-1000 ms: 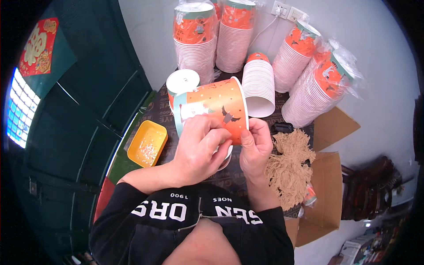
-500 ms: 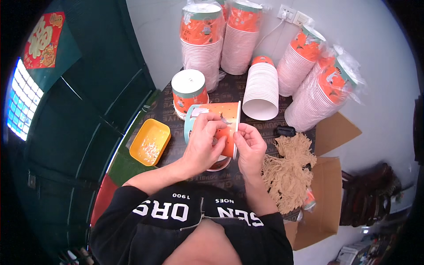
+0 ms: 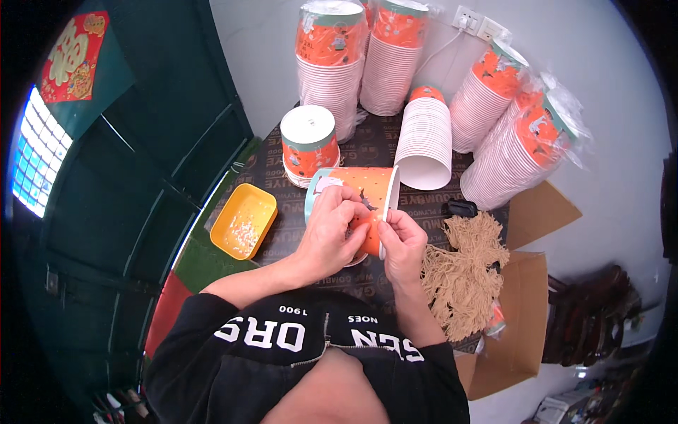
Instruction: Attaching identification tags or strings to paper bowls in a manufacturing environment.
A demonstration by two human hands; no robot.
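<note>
An orange paper bucket (image 3: 388, 185) with a teal base and white rim lies on its side in front of me, open end to the right. Against its printed side, my left hand (image 3: 328, 237) is closed, thumb and bent fingers drawn together; what they pinch, if anything, is too small to tell. At the near part of the rim, my right hand (image 3: 404, 244) pinches the bucket's wall, with some fingers hidden. Under the bucket, a sliver of another rim shows. Left of my left hand stands a yellow tray (image 3: 224, 227) holding small white bits.
Short upside-down bucket stack (image 3: 308, 134) stands beyond my hands; a white nested stack (image 3: 424, 145) leans beside it. Tall plastic-wrapped stacks (image 3: 330, 78) line the wall. At right lie a bundle of tan cords (image 3: 462, 279), a small black object (image 3: 462, 208) and an open cardboard box (image 3: 519, 318).
The whole view has shifted slightly. The bucket's open end has turned a little toward view, showing more inside the rim. Both hands keep nearly the same places on it.
</note>
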